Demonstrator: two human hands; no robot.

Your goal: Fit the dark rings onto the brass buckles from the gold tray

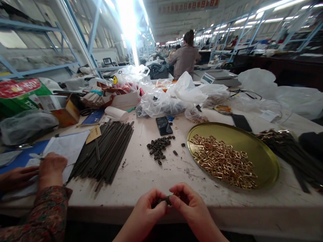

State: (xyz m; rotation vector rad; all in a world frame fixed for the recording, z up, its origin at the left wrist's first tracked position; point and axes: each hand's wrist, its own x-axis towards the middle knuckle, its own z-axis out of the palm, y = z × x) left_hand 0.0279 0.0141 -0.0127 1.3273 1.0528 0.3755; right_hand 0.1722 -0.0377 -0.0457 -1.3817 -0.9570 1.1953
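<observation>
Near the table's front edge, my left hand (pixel 150 207) is closed around a short dark piece (pixel 165 200), perhaps a strap end or loop; the fingers hide most of it. My right hand (pixel 189 202) pinches a small gold buckle (pixel 177 194) against that piece, so both hands meet. Beyond them lies a loose pile of small dark loops (pixel 158 146). To the right, a round gold tray (pixel 268 170) carries a heap of gold metal buckles (pixel 227 164). Long dark straps (pixel 109 148) are laid in a bundle to the left.
A co-worker's hand (pixel 52 166) writes on paper (pixel 68 144) at the left. A phone (pixel 164 126) and plastic bags (pixel 163 99) lie at the back, with a second phone (pixel 241 122) behind the tray. More straps with buckles (pixel 291 151) lie at far right.
</observation>
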